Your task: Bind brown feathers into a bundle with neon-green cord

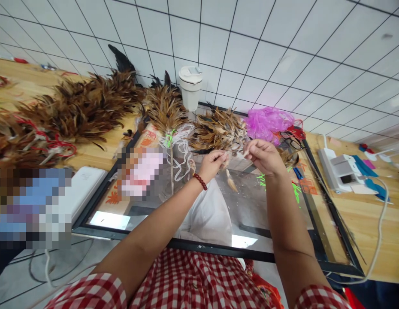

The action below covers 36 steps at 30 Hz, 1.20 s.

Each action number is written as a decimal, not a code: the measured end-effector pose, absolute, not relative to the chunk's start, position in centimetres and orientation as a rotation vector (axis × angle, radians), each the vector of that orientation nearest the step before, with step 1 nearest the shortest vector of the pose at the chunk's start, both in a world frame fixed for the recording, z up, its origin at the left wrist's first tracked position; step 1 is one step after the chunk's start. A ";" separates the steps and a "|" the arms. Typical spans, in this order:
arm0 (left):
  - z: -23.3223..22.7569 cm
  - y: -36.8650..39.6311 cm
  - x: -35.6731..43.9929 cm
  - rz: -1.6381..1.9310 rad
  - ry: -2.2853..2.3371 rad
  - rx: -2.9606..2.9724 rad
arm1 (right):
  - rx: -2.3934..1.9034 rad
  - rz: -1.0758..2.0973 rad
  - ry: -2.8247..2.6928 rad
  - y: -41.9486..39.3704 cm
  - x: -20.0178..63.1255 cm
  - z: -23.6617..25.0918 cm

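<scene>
- big heap of brown feathers (80, 107) lies far left on the wooden table (363, 223), away from the hands.
- a tied feather bundle (165, 111) rests on the black-framed glass panel (99, 201), near at hand.
- left hand (214, 164) pinches small feathers (231, 182), which hang below the fingers over the glass.
- right hand (264, 156) is closed on the same tuft, near the pink plastic (267, 122).

Wood bench (363, 223), feather bundles (83, 107), black-framed glass (318, 257), white cup (190, 88), pwr strip (339, 174)
</scene>
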<state>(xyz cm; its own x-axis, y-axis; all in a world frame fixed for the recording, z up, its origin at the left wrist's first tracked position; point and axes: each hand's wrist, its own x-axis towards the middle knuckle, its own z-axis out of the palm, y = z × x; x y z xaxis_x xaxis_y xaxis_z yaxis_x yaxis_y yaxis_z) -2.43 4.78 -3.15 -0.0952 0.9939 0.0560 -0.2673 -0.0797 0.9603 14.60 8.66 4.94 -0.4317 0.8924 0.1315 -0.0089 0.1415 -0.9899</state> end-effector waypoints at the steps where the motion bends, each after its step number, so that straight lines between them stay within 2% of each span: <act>1: -3.2 4.8 -2.4 1.435 1.006 0.966 | -0.901 1.418 -1.734 8.6 14.6 5.0; 4: -3.3 4.9 -2.4 1.412 0.989 0.904 | -0.973 1.337 -1.987 8.6 13.8 4.3; 12: -2.9 4.8 -2.8 1.382 0.883 0.934 | -0.971 0.905 -1.969 8.8 11.8 2.3; 19: -2.6 4.8 -2.8 1.412 0.786 0.889 | -1.122 1.050 -1.630 9.4 11.9 1.7; 24: -2.7 4.8 -2.8 1.408 0.785 0.905 | -1.036 1.142 -1.814 8.9 11.8 2.1; 29: -2.8 4.8 -2.9 1.379 0.820 0.989 | -1.060 1.055 -1.890 8.5 11.4 2.4; 36: -2.6 4.8 -3.0 1.365 0.826 1.017 | -0.945 1.107 -1.927 8.3 11.2 2.4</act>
